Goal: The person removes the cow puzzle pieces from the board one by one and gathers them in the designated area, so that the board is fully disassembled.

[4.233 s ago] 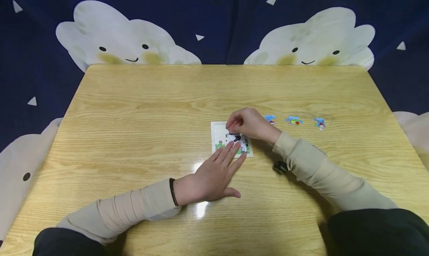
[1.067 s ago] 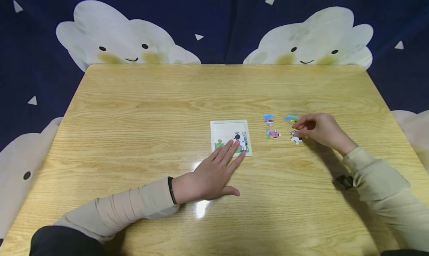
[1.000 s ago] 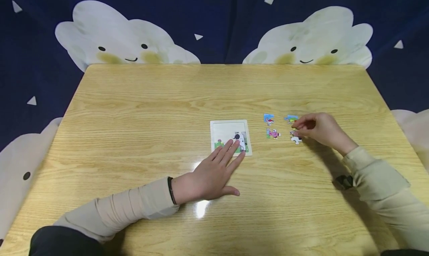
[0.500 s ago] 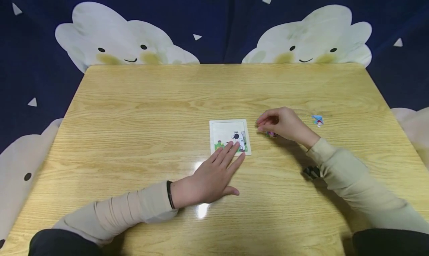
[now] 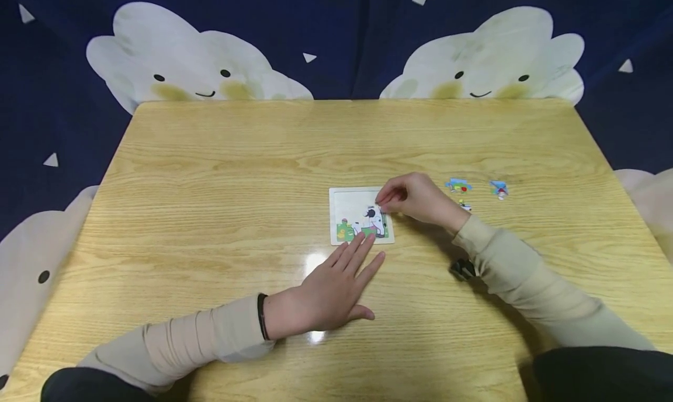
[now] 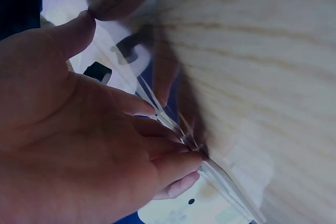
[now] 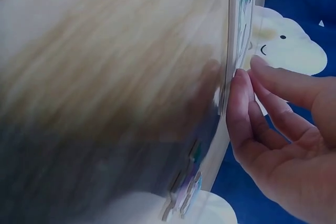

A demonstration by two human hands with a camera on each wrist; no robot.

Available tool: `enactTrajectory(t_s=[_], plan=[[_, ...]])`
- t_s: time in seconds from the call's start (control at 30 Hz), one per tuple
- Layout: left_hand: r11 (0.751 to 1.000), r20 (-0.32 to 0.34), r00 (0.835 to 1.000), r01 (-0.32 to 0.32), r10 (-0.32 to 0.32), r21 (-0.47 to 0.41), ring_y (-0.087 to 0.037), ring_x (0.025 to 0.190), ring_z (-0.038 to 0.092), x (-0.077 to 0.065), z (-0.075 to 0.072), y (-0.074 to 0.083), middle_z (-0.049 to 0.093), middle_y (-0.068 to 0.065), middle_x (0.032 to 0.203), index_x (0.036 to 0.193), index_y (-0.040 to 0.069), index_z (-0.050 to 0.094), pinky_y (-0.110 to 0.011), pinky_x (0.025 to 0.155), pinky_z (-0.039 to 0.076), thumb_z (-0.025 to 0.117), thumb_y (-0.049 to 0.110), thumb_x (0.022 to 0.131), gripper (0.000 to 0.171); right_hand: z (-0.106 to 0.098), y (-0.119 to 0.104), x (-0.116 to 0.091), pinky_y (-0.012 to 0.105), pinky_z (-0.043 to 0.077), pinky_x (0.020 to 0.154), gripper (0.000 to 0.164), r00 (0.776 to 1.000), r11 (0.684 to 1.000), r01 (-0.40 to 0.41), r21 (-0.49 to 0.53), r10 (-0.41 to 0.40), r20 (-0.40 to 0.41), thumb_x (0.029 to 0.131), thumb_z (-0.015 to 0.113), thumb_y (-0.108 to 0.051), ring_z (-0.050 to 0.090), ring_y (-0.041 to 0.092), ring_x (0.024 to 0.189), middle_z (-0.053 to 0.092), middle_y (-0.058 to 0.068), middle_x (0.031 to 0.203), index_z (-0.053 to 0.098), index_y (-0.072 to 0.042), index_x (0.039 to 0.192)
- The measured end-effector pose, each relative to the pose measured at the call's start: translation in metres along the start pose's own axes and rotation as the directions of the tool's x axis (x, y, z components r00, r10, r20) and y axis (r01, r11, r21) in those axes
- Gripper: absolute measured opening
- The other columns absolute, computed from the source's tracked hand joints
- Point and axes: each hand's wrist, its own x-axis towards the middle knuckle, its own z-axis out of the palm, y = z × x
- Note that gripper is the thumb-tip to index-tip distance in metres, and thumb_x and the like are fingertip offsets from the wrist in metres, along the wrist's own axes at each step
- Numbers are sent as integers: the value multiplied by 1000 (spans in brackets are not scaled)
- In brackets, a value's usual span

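Observation:
A white-framed puzzle tray (image 5: pixel 347 200) lies mid-table, with pieces of a black-and-white cow on green fitted along its lower part and bare backing above. My left hand (image 5: pixel 336 291) lies flat, fingers straight, its fingertips on the tray's near edge. In the left wrist view, those fingers meet the tray's rim (image 6: pixel 226 179). Over the tray's upper right, by the cow's back, my right hand (image 5: pixel 412 197) brings thumb and index finger together. In the right wrist view, these fingertips are at the tray's surface; I cannot tell whether a piece is between them.
Loose puzzle pieces lie on the wooden table (image 5: pixel 236 174) to the right: a blue-and-green piece (image 5: pixel 458 185), a blue-and-red piece (image 5: pixel 498 189), and a small white-and-yellow piece (image 5: pixel 465 204) partly behind the right arm. A dark curtain with printed clouds (image 5: pixel 200 57) hangs behind the table.
My right hand has moved left from the loose pieces to the tray's right side. My left hand has slid slightly back toward the near edge, uncovering more of the cow picture.

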Motion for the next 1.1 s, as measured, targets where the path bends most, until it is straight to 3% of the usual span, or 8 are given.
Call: enactTrajectory(t_s=[0.53, 0.87, 1.1], plan=[[999, 15, 1000, 3, -3, -53, -36, 148, 6, 1, -2, -2, 4, -24, 161, 158, 9, 18, -43, 117, 19, 42, 66, 94, 88, 2, -5, 5, 21, 48, 62, 7, 998, 999, -46, 3, 46, 36, 82, 75, 3, 62, 14, 68, 68, 4, 75, 72, 1, 88], [998, 53, 999, 14, -11, -62, -37, 148, 1, 1, -4, 0, -3, -24, 161, 159, 12, 13, -45, 118, 15, 40, 65, 95, 87, 2, -10, 2, 22, 49, 62, 9, 997, 994, -65, 83, 62, 41, 83, 76, 3, 64, 17, 72, 70, 5, 79, 73, 0, 91], [998, 14, 1000, -4, 5, -61, -39, 148, 5, 1, -4, 0, 2, -26, 160, 158, 12, 19, -46, 117, 19, 43, 64, 95, 85, 1, -7, 0, 23, 49, 62, 6, 997, 994, -51, 94, 46, 59, 85, 75, 0, 65, 16, 70, 71, 4, 78, 73, -2, 90]])
